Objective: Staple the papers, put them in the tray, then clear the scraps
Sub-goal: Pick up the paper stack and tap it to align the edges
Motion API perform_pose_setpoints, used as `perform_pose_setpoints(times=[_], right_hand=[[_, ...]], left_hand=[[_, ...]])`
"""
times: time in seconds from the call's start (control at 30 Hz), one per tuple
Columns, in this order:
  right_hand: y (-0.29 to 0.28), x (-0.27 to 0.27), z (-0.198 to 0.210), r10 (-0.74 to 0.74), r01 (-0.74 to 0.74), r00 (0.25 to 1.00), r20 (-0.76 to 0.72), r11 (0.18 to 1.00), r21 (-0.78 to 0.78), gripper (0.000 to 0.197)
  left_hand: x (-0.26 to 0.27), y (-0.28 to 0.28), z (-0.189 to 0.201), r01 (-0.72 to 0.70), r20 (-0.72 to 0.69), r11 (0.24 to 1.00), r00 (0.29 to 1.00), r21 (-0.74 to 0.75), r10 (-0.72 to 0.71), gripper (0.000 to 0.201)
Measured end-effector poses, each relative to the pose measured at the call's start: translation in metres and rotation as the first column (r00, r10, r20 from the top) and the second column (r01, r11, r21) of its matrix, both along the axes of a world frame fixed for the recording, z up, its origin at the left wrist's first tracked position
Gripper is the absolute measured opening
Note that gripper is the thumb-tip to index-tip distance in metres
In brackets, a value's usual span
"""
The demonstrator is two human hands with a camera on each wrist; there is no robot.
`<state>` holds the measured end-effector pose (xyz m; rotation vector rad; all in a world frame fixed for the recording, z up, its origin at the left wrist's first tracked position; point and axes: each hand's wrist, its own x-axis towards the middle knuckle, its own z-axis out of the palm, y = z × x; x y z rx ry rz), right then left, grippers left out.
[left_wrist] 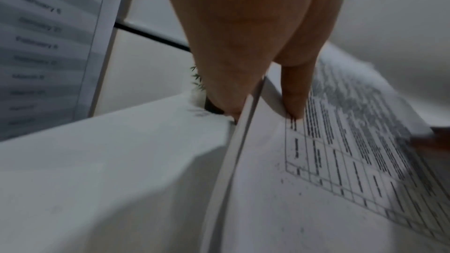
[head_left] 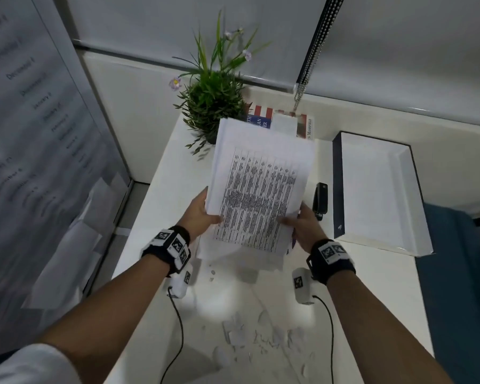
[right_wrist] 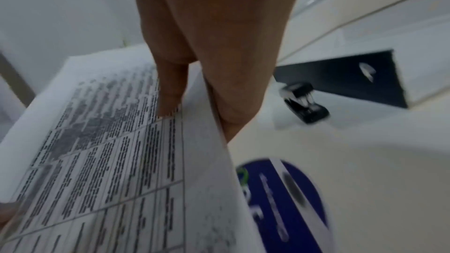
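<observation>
While the left hand [head_left: 198, 214] pinches the lower left edge of the papers [head_left: 258, 187], thumb on the printed face, the stack hangs tilted above the table [head_left: 372, 286]. It looks light, floppy and prone to fanning, so gripping both side edges suits it. Opposite, the right hand [head_left: 302, 221] pinches the lower right edge, near the stapler [head_left: 320, 200] and the tray [head_left: 380, 189].

Wall calendar [left_wrist: 48, 45] lists "January", "February"; book [head_left: 306, 126] spine reads "MANSFIELD"
</observation>
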<state>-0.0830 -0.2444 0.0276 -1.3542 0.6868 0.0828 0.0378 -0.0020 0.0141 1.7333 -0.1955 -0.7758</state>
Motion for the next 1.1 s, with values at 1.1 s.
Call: perform_pose_setpoints(times=[1.1], right_hand=[[0.036,0.012,0.078,-0.102,0.308,0.857,0.504,0.887,-0.344,0.035]], left_hand=[[-0.024,-0.020,0.081,-0.274,0.341,0.919,0.867,-0.283,0.363,0.049]])
